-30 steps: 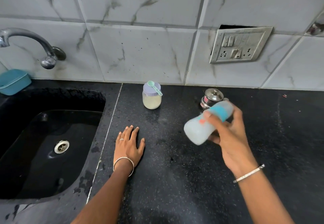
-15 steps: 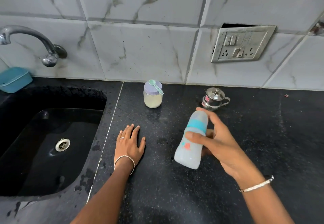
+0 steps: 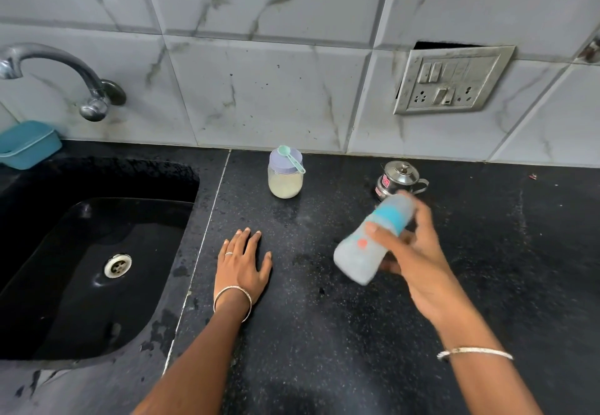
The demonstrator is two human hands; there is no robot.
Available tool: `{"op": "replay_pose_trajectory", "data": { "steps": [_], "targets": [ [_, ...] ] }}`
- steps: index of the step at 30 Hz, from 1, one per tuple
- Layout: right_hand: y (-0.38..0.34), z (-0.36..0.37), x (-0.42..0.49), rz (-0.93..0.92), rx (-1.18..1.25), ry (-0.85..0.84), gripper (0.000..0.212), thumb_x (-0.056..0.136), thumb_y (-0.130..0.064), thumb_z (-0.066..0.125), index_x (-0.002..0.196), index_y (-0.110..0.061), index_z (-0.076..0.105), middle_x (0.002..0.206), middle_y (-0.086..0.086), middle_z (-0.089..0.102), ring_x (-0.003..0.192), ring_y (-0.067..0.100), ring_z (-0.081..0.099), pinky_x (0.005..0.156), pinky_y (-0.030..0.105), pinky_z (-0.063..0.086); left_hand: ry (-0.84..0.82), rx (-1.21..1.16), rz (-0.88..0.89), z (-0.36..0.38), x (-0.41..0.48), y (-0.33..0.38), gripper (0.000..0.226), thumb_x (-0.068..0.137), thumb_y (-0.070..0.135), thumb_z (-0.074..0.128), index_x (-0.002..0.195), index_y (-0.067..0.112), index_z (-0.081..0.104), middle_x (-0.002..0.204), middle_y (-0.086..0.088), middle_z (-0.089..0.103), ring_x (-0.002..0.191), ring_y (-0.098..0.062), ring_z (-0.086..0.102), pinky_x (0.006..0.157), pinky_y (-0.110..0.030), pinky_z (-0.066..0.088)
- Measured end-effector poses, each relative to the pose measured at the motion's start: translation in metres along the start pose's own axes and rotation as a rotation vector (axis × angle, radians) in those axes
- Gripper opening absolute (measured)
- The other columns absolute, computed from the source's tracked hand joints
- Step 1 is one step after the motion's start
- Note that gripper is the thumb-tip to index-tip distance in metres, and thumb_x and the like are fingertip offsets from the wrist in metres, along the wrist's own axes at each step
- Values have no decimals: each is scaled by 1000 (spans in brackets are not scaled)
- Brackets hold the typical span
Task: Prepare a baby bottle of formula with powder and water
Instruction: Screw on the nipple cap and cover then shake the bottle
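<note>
My right hand (image 3: 418,252) grips a baby bottle (image 3: 360,252) with a teal collar and pale milky contents. The bottle is tilted above the black counter (image 3: 324,333), its top up to the right, and it is motion-blurred. My left hand (image 3: 242,265) rests flat on the counter, fingers straight, holding nothing. A powder jar (image 3: 285,181) with a lilac lid stands near the wall, a small teal scoop (image 3: 292,156) lying across its lid. A small steel pot (image 3: 397,177) with a lid and handle stands behind the bottle.
A black sink (image 3: 97,268) with a metal drain lies at the left, under a steel tap (image 3: 65,70). A teal tub (image 3: 27,143) sits at the far left by the wall. A switch and socket plate (image 3: 451,80) hangs on the tiled wall.
The bottle in my right hand swung from tilted, to nearly upright and lower, and back to tilted up right. My left hand stayed flat on the counter.
</note>
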State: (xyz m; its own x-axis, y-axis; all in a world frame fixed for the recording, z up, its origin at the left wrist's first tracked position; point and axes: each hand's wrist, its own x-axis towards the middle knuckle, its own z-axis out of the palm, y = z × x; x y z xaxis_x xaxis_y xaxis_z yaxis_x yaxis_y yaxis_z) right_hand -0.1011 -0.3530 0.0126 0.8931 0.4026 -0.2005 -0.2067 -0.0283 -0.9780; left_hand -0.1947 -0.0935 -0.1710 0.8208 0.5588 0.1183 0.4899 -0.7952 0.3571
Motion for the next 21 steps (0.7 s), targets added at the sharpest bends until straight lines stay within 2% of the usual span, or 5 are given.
{"op": "replay_pose_trajectory", "data": {
  "steps": [2,7,11,16,21],
  "targets": [
    [-8,-7,-2,33,-175,-139,88,57,-26,96,134,-45,57,107,13,76,91,22,77,67,40,63,-5,1,3,0,0,1,70,93,59,25,146,20,49,155,-6,44,149,-25,33,124,-44,21],
    [0,-1,6,-90,150,158,75,76,-27,82,140,-38,44,118,1,69,101,13,73,70,32,63,-9,5,4,-1,0,1,67,94,56,28,146,20,48,156,-6,43,149,-24,32,125,-43,20],
    [3,2,2,67,-137,-108,88,58,-34,92,134,-48,51,117,12,71,95,20,77,64,35,61,-15,3,4,-2,-1,2,66,95,56,30,147,20,47,156,-5,42,150,-24,31,125,-43,19],
    [14,9,5,20,90,180,81,81,-22,85,144,-46,38,130,7,61,105,19,71,67,34,63,-17,1,6,-1,0,2,56,100,49,45,148,20,46,157,-5,41,150,-24,29,125,-43,18],
    [14,12,-3,139,-178,-102,77,73,-28,90,134,-53,51,113,10,72,95,22,77,72,42,65,-8,7,8,-1,0,1,67,94,57,29,147,20,47,156,-6,42,149,-24,31,125,-43,19]
  ]
}}
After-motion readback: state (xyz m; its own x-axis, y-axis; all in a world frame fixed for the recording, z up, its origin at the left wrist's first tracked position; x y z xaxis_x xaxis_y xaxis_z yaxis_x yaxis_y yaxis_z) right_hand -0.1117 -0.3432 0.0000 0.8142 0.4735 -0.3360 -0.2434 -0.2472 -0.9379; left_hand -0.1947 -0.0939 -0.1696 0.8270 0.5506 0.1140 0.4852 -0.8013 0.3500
